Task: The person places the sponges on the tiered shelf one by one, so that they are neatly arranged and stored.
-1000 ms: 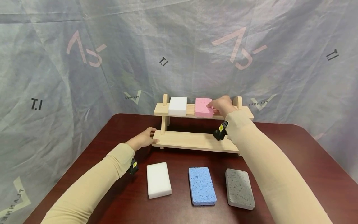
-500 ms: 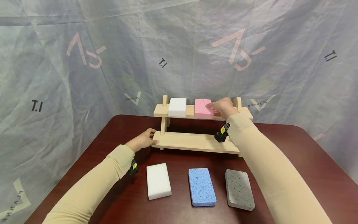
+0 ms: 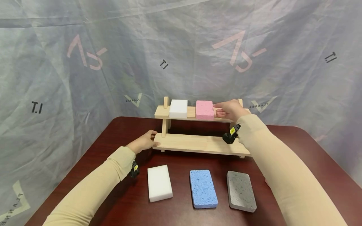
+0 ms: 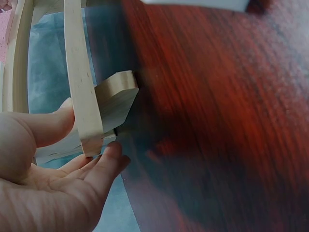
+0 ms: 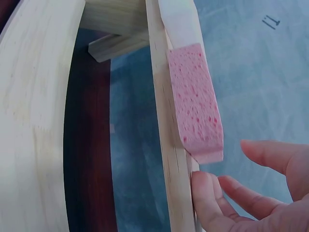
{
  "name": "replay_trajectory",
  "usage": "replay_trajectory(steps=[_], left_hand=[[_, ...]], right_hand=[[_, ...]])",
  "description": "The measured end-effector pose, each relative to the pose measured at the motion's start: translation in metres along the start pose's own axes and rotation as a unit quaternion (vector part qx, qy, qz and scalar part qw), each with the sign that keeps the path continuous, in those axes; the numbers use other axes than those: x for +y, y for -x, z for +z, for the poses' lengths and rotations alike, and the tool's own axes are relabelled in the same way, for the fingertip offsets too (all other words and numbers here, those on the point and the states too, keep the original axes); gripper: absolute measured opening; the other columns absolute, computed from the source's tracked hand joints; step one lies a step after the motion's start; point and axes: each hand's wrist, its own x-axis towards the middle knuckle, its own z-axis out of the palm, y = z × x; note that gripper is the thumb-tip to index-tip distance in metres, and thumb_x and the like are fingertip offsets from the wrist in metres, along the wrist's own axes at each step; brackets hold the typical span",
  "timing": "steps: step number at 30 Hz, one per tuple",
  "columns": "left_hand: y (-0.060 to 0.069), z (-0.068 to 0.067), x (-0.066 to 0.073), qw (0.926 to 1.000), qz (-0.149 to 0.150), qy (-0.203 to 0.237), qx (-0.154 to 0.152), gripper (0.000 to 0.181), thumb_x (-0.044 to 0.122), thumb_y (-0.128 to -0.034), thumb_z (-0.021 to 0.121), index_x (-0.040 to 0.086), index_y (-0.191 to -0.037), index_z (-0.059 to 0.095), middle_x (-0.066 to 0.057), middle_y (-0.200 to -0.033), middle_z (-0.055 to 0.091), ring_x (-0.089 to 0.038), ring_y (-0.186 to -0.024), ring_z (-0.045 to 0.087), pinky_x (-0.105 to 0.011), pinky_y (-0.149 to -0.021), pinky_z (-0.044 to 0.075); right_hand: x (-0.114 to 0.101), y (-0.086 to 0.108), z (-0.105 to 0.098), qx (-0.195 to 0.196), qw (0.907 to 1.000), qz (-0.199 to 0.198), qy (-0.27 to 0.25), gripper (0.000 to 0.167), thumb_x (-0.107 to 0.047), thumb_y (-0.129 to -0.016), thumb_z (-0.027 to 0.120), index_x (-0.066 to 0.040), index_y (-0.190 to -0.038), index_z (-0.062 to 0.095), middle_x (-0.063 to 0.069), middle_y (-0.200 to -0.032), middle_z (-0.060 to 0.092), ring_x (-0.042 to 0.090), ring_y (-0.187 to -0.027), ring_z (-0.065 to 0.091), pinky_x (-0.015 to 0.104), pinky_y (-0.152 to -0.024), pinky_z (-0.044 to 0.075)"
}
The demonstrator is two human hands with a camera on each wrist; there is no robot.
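Observation:
A two-tier wooden rack stands at the back of the table. Its upper shelf bears a white sponge and, to the right of that, a pink sponge. My left hand grips the left end of the lower shelf; in the left wrist view the thumb and fingers of the hand lie on either side of the board. My right hand is just right of the pink sponge. In the right wrist view a gap separates the hand from the pink sponge, with thumb and fingers apart.
On the table in front of the rack lie a second white sponge, a blue sponge and a grey sponge. A pink edge shows beside the right sleeve. Grey printed cloth hangs behind the table.
My right hand has let go of the pink sponge and moved slightly right. The pink sponge stays on the upper shelf. My left hand keeps its grip on the lower shelf.

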Motion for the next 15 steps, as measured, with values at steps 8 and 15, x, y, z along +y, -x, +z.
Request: replay_trajectory(steps=[8, 15], left_hand=[[-0.0015, -0.0003, 0.0019, 0.9999, 0.0, -0.01, 0.0, 0.064, 0.012, -0.0972, 0.059, 0.002, -0.15, 0.025, -0.022, -0.151, 0.033, -0.034, -0.138, 0.037, -0.047, -0.109, 0.038], [0.0, 0.0005, 0.0026, 1.0, -0.001, 0.002, -0.003, 0.065, 0.01, -0.0973, 0.058, 0.001, -0.151, 0.023, -0.024, -0.153, 0.03, -0.036, -0.139, 0.035, -0.048, -0.11, 0.037]], right_hand=[[-0.0024, 0.0039, -0.0071, -0.017, 0.9998, 0.005, 0.0, 0.055, -0.008, -0.096, 0.059, 0.007, -0.144, 0.038, 0.009, -0.104, 0.055, 0.014, -0.087, 0.063, 0.032, -0.1, 0.049], [-0.0008, 0.003, -0.0098, -0.018, 0.9995, -0.005, -0.024, 0.052, -0.004, -0.095, 0.058, 0.008, -0.142, 0.039, 0.013, -0.112, 0.054, 0.017, -0.092, 0.063, 0.035, -0.105, 0.045]])
